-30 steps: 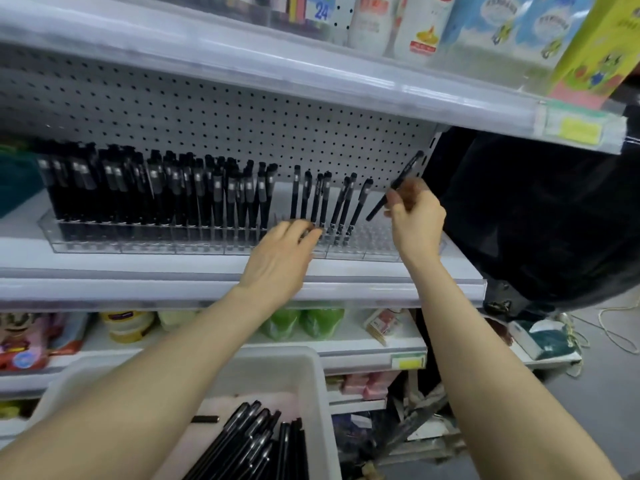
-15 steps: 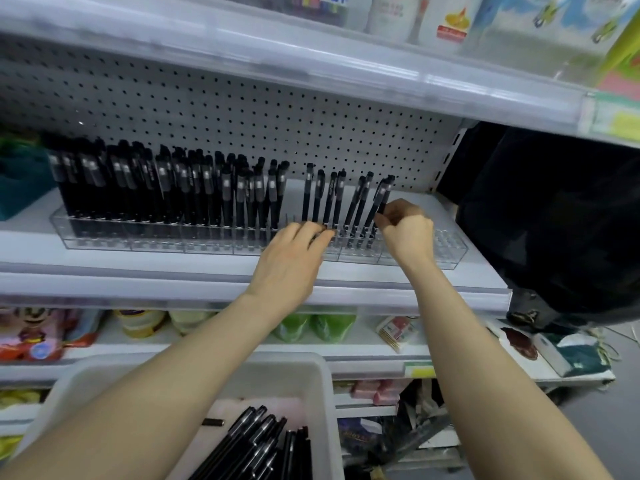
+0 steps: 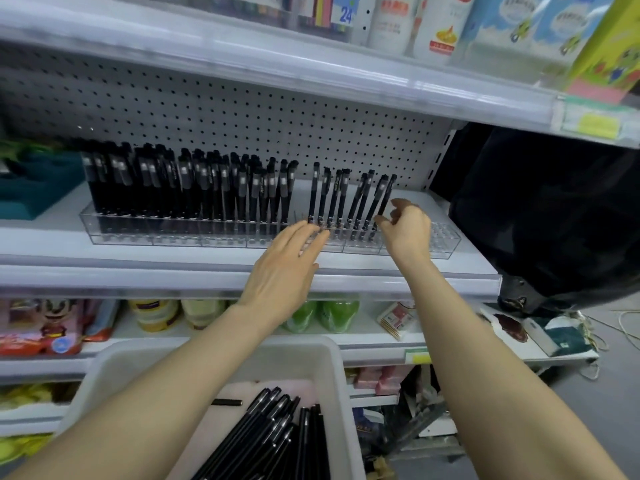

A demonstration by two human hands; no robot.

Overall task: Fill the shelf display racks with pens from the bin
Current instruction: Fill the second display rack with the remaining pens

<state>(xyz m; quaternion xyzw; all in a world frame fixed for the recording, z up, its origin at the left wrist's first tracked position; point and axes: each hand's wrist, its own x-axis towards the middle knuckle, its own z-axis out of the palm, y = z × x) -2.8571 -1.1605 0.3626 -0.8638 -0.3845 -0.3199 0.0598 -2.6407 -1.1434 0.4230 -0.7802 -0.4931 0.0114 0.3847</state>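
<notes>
A long clear pen rack [image 3: 173, 235] sits on the middle shelf, packed with black pens [image 3: 194, 188] on its left. Several more pens [image 3: 341, 199] lean in its right part, and the rack's far right end [image 3: 445, 240] has bare holes. My left hand [image 3: 287, 268] lies flat, fingers stretched onto the rack's front edge. My right hand [image 3: 405, 230] is beside the rightmost standing pen [image 3: 387, 194], fingers apart, thumb tip touching its lower part. Below stands a white bin [image 3: 214, 353] with loose black pens [image 3: 284, 434].
A shelf above [image 3: 311, 74] overhangs the rack and carries boxes and bottles. A teal tray [image 3: 38, 188] stands left of the rack. A black bag [image 3: 554, 216] hangs to the right of the shelf end. Lower shelves hold packaged goods.
My right hand lowered a pen into the rack's right part and opened its fingers; the pen now stands there. My left hand stayed on the rack's front edge.
</notes>
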